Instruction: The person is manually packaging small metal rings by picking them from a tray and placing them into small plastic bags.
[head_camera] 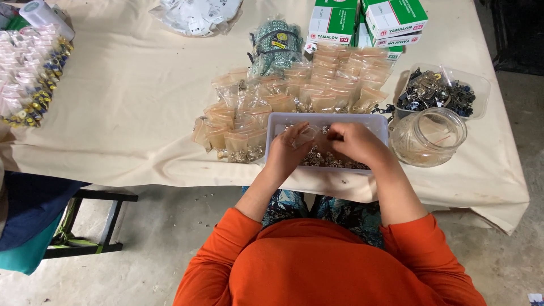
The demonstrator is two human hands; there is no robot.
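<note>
Far left edge of the cloth-covered table (130,107): rows of small packed bags (31,73) w/ blue and yellow bits, lined up in ranks, prob. as finished stock kept out of the way; top centre-left, a clear bag of white pieces (195,14); next, a pile of small clear packets (238,127) holding metal bits, heaped just left of the tray and fanning behind it, close enough to drop a filled one w/o reaching; behind them a bundle of green pieces (276,45) tied w/ a band. Centre, at the table's near edge: a shallow white tray (379,122) of small metal snaps (326,160), set right in front of the person so both hands work inside it; left hand (286,150) pinches a small clear bag (304,135) betw. thumb and fingers, mouth held up and open toward the other hand; right hand (354,141) has fingertips pressed together at the bag's mouth, seemingly on a snap or two, too small to tell. Behind: green-and-white boxes (391,20); right of tray, touching distance, a glass jar (429,136), and behind it a clear tub of dark metal parts (442,90).
</note>
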